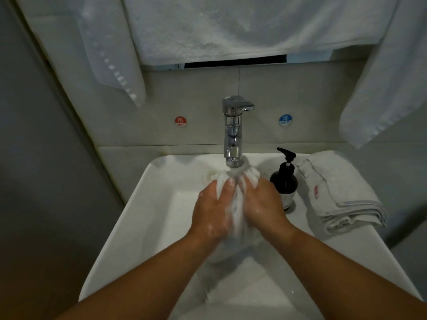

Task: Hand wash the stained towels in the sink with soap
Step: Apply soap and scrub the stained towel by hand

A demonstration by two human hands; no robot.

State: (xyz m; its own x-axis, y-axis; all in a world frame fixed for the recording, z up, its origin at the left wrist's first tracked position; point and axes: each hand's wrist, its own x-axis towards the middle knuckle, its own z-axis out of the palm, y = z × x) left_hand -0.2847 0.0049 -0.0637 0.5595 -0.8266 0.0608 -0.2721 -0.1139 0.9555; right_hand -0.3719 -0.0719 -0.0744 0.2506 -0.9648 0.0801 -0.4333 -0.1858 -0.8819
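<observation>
Two hands are at work over the one sink (147,204). The left hand (213,211) and the right hand (262,204) both grip a wet towel (235,213), fingers curled round it from either side, so it is bunched into a narrow roll between them. Its top end fans out right under the spout of the single tap (233,132), at the middle of the sink's back edge. Specks of suds sit on both hands.

I count five towels, or at least five bundles. One is in the hands. One folded towel (339,192) lies on the desk by the sink's right edge, with a small red stain (316,191) on its top face. Three more hang on the wall: a left towel (111,54), a wide middle towel (231,26) and a right towel (388,88).

There is one bottle (284,181), black with a pump, standing at the sink's back right corner between the right hand and the folded towel. Two round stickers flank the tap, a hot sticker (180,121) and a cold sticker (285,120).

The gripped towel is blurred, so I cannot tell whether it bears a stain or whether water is running onto it. Its lower part is dim below the wrists. The folded towel shows several layers at its near edge; whether it is one cloth or more I cannot tell. The three hanging towels are cut off at the top.
</observation>
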